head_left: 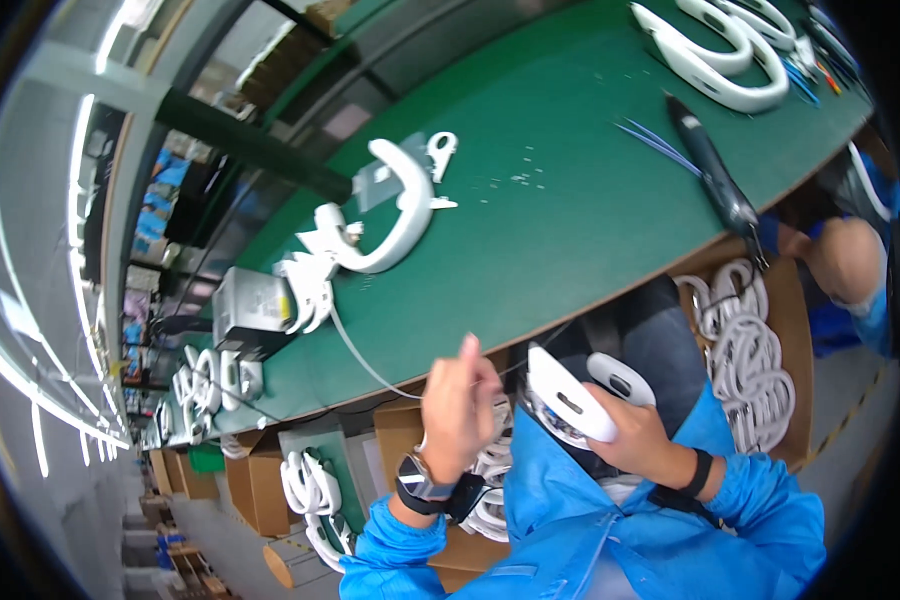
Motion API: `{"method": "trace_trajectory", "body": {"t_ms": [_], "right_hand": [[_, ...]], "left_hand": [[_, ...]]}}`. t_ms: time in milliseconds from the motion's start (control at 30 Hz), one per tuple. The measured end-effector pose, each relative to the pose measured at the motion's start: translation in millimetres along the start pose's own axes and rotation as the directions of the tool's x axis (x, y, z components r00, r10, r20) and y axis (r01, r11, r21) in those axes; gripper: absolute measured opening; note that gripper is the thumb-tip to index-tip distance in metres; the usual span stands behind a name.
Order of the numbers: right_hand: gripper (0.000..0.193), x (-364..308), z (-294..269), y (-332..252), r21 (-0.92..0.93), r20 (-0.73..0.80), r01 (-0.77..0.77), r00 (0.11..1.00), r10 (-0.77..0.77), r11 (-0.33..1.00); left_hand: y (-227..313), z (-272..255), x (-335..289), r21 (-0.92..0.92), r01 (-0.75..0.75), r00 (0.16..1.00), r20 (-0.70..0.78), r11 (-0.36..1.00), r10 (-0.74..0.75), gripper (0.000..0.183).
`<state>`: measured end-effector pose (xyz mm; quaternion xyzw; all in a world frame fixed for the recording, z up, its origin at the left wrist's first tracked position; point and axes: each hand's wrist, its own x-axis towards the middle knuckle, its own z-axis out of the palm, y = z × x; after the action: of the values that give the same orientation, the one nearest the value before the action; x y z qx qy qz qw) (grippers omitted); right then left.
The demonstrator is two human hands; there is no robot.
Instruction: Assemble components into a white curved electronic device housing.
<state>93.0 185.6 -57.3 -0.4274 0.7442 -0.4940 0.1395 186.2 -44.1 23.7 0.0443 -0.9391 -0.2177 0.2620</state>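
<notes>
My right hand is closed round a white plastic housing, a curved shell with a dark slot, held above my lap. A second white piece with a dark oval opening shows just beyond its fingers. My left hand is raised to the left of the housing, apart from it. Its fingers are partly curled and smeared by motion, so any grip is hidden. A thin white cable runs from the bench edge toward this hand; whether the fingers touch it I cannot tell.
On the green bench lie a C-shaped white part, a dark electric screwdriver, blue tweezers and more white housings. A grey metal box stands left. A carton of coiled white parts is right, near another person's arm.
</notes>
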Motion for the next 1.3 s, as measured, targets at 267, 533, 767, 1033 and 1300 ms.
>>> {"method": "trace_trajectory", "body": {"t_ms": [267,533,767,1033,1300], "right_hand": [[0.068,5,-2,2,0.014,0.059,0.002,0.998,-0.003,1.000],[0.066,11,0,5,0.026,0.092,-0.029,0.995,0.026,0.999],[0.068,16,-7,15,0.060,0.095,-0.038,0.995,0.032,0.997],[0.064,20,-12,20,0.086,0.218,-0.107,0.972,0.086,0.991],[0.067,24,-13,20,0.068,0.148,0.042,0.988,-0.051,0.997]], "left_hand": [[-71,-94,78,0.133,0.360,0.925,-0.180,0.924,-0.334,0.081],[-168,-109,176,0.669,0.150,0.869,0.263,0.728,-0.420,0.084],[-228,-80,182,0.829,-0.040,0.763,0.386,0.558,-0.519,0.096],[-222,-68,192,0.835,-0.062,0.698,0.428,0.547,-0.574,0.093],[-229,-79,186,0.812,-0.144,0.808,0.427,0.566,-0.406,0.082]]}}
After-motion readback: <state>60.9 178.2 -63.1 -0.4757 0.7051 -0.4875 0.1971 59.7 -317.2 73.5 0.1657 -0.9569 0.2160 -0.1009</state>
